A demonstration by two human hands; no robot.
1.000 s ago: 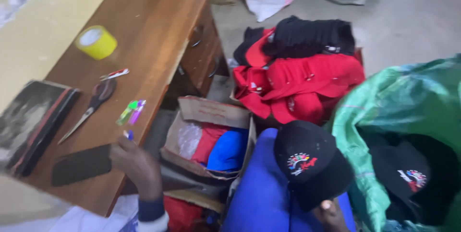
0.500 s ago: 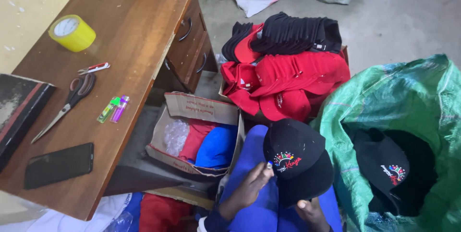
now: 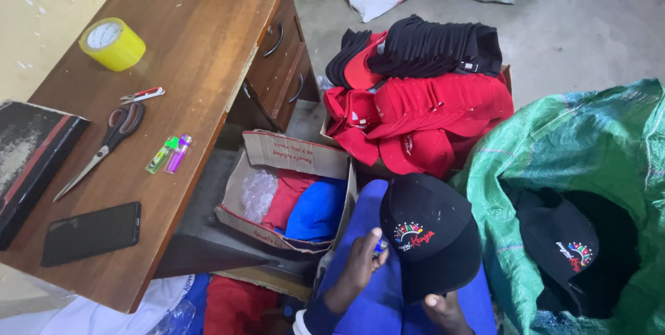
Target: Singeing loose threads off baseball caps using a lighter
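A black cap [image 3: 429, 234] with a coloured embroidered emblem lies on my lap, over blue trousers. My left hand [image 3: 359, 269] rests on my left thigh beside the cap, fingers closed on a small blue object [image 3: 379, 245] that looks like a lighter. At the bottom edge of the view, my right hand [image 3: 445, 311] grips the lower rim of the cap; only its fingers show.
A wooden desk [image 3: 208, 44] stands to my left with yellow tape [image 3: 112, 44], scissors [image 3: 104, 144], two lighters [image 3: 170, 154], a phone [image 3: 91, 233] and a dark book [image 3: 28, 155]. Nearby are a cardboard box [image 3: 294, 155] of cloth, stacked red and black caps [image 3: 422, 99], and a green sack [image 3: 589, 162] of black caps.
My left hand came off the desk edge with the small blue object and moved right onto my lap beside the cap. The view shifted slightly.
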